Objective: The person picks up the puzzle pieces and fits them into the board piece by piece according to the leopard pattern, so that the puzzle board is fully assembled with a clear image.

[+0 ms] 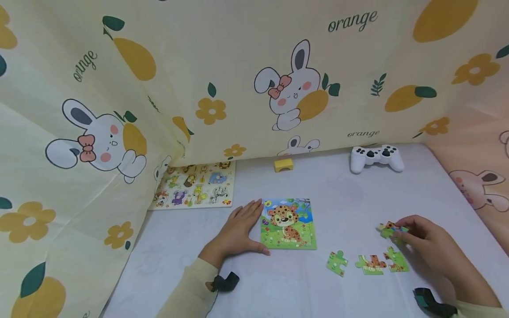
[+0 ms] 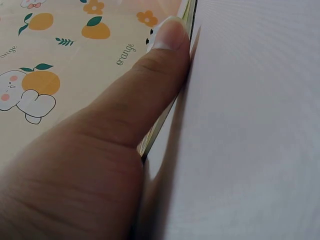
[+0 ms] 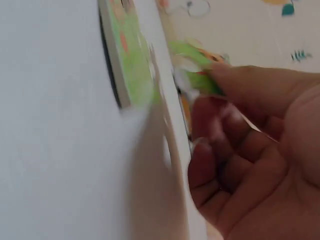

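A square puzzle board [image 1: 287,225] with a leopard cub picture lies flat on the white tabletop. My left hand [image 1: 238,232] rests at its left side, fingers straight and thumb by the lower left corner. In the left wrist view the thumb [image 2: 145,85] lies along the board's edge. To the right, my right hand [image 1: 429,240] pinches a green and orange puzzle piece [image 1: 391,229] between thumb and fingers; the right wrist view shows this piece [image 3: 192,57] blurred. Below it lie a green piece [image 1: 337,263], a spotted piece [image 1: 372,264] and a corner-like piece [image 1: 396,260].
An animal picture board [image 1: 199,187] lies at the back left, partly under the printed curtain [image 1: 238,66]. A yellow arch block [image 1: 283,165] and a white game controller [image 1: 376,158] sit along the back. The curtain encloses the table's back and sides.
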A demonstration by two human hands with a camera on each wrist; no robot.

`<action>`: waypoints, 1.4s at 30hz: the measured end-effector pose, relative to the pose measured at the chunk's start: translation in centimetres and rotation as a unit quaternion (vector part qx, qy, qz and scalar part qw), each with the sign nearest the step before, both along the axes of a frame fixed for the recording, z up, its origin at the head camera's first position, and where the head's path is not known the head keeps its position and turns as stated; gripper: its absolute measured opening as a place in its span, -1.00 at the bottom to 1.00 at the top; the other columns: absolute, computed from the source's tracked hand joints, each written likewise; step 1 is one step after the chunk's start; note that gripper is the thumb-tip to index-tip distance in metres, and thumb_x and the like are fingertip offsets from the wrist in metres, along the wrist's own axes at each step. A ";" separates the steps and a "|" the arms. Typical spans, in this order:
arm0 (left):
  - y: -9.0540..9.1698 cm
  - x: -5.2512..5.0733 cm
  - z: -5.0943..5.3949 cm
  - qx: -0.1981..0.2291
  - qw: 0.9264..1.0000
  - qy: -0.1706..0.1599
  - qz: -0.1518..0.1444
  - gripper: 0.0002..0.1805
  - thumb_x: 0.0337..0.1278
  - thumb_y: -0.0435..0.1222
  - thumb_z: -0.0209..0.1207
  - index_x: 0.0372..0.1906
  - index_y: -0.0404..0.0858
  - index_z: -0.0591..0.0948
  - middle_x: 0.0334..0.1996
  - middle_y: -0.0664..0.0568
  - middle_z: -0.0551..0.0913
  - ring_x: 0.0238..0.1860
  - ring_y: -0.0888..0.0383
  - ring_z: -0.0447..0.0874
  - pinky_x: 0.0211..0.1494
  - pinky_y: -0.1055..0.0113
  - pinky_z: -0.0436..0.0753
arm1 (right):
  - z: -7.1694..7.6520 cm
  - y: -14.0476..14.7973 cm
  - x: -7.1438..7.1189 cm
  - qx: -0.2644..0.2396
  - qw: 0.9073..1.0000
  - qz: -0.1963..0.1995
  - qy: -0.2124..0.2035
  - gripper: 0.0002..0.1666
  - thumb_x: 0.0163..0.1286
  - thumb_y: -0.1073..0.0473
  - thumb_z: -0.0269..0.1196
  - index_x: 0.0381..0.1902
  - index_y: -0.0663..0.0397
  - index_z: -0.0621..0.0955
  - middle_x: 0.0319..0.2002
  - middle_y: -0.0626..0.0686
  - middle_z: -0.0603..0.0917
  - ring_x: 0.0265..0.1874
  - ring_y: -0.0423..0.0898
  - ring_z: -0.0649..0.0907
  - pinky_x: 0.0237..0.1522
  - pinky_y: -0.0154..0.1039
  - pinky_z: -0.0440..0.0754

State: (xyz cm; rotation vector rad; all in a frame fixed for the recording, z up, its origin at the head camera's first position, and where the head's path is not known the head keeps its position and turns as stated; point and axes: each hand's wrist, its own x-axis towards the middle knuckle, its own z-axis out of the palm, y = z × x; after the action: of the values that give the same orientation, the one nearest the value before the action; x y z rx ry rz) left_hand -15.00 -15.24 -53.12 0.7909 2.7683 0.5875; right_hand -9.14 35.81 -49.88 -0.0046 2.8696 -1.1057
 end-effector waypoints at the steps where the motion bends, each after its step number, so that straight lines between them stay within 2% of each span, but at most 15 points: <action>1: 0.0 0.0 0.0 0.000 1.000 -0.001 0.000 0.59 -0.21 0.63 0.38 0.81 -0.14 -0.02 0.79 0.14 -0.17 0.75 0.13 -0.31 0.73 -0.02 -0.23 | 0.1 -0.3 0.0 -0.011 1.000 -0.002 0.005 -0.69 0.65 0.18 0.33 0.18 0.28 0.63 -0.26 0.05 0.60 -0.36 -0.11 0.49 -0.47 -0.26 0.44; 5: 0.2 -0.2 0.0 -0.002 1.000 -0.001 0.000 0.59 -0.20 0.63 0.37 0.81 -0.12 -0.03 0.79 0.15 -0.19 0.75 0.14 -0.32 0.73 -0.03 -0.24 | 0.6 -2.1 -0.5 -0.063 0.998 0.001 0.016 -0.62 0.66 0.18 0.33 0.26 0.28 0.58 -0.27 0.08 0.63 -0.39 -0.10 0.62 -0.47 -0.30 0.59; 9: 0.3 -0.6 0.2 -0.009 1.000 0.006 0.001 0.58 -0.19 0.63 0.36 0.81 -0.12 -0.03 0.79 0.15 -0.19 0.75 0.15 -0.32 0.73 -0.03 -0.22 | 1.3 -4.2 -1.2 -0.103 0.994 0.014 0.022 -0.63 0.65 0.15 0.34 0.25 0.24 0.57 -0.24 0.11 0.66 -0.35 -0.09 0.72 -0.36 -0.31 0.73; 16: 0.5 -0.9 0.7 -0.006 1.000 -0.001 0.000 0.58 -0.16 0.62 0.37 0.81 -0.14 -0.06 0.79 0.14 -0.21 0.74 0.17 -0.34 0.72 0.03 -0.26 | 2.5 -7.9 -2.9 -0.128 0.990 0.059 0.021 -0.63 0.65 0.20 0.34 0.29 0.20 0.60 -0.17 0.12 0.67 -0.25 -0.10 0.76 -0.29 -0.26 0.75; 25: 0.6 -1.0 0.7 -0.016 1.000 -0.001 0.003 0.57 -0.14 0.60 0.38 0.81 -0.13 -0.06 0.79 0.17 -0.23 0.73 0.23 -0.39 0.72 0.08 -0.29 | 2.4 -12.7 -5.2 -0.194 0.976 0.097 0.005 -0.63 0.58 0.33 0.37 0.24 0.33 0.57 -0.20 0.18 0.62 -0.28 0.00 0.78 -0.23 -0.17 0.83; 32: 0.3 -0.7 0.3 -0.007 1.000 0.003 -0.001 0.57 -0.15 0.59 0.40 0.81 -0.14 -0.05 0.79 0.15 -0.21 0.73 0.24 -0.38 0.72 0.06 -0.27 | 1.6 -15.7 -6.2 -0.200 0.974 0.101 -0.018 -0.65 0.59 0.31 0.37 0.26 0.26 0.66 -0.20 0.12 0.66 -0.27 0.02 0.77 -0.29 -0.21 0.80; 42: 0.1 0.0 0.1 -0.013 1.000 -0.006 -0.001 0.56 -0.13 0.58 0.40 0.81 -0.13 -0.06 0.79 0.15 -0.21 0.74 0.22 -0.38 0.72 0.07 -0.28 | 0.7 -18.3 -6.2 -0.188 0.977 0.089 -0.043 -0.68 0.58 0.29 0.39 0.19 0.30 0.68 -0.30 0.08 0.69 -0.37 0.02 0.73 -0.28 -0.26 0.71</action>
State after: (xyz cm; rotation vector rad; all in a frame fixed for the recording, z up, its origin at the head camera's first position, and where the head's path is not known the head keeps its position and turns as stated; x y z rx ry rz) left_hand -15.04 -15.15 -53.00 0.7812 2.7578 0.5521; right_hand -15.35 17.56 -49.13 -0.2224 2.4826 -1.5446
